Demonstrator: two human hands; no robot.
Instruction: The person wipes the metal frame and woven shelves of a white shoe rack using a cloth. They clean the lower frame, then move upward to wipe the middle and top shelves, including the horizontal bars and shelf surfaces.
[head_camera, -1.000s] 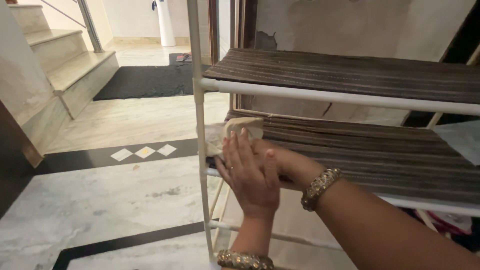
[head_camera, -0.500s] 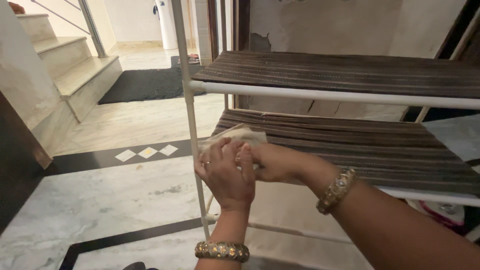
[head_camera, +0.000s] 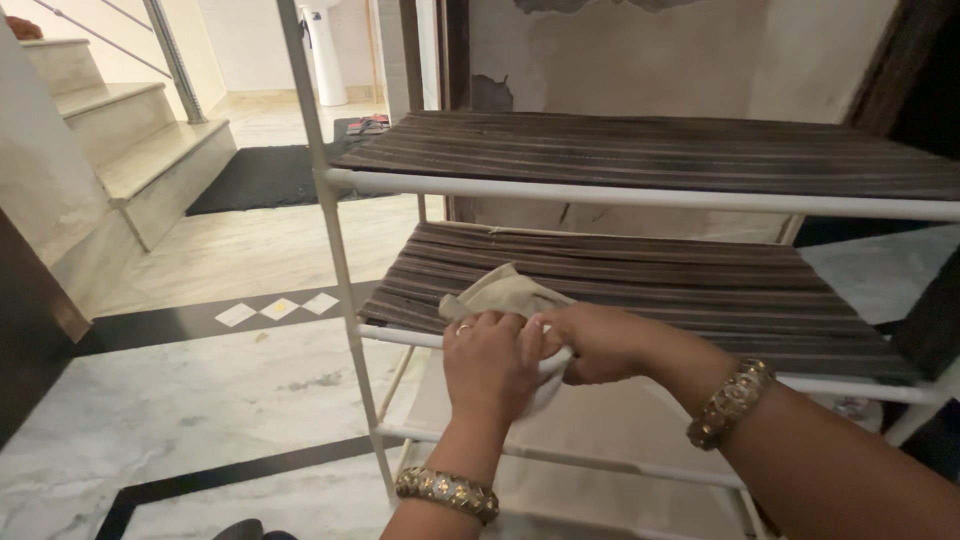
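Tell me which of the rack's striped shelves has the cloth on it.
The lower striped shelf, at its front left edge. The beige cloth lies there under the left hand and right hand; the upper striped shelf carries nothing.

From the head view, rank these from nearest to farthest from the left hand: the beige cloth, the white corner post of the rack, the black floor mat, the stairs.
1. beige cloth: under the left hand, on the lower shelf.
2. white corner post: to its left, at the rack's front corner.
3. black floor mat and stairs: both far off at upper left, too close to call.
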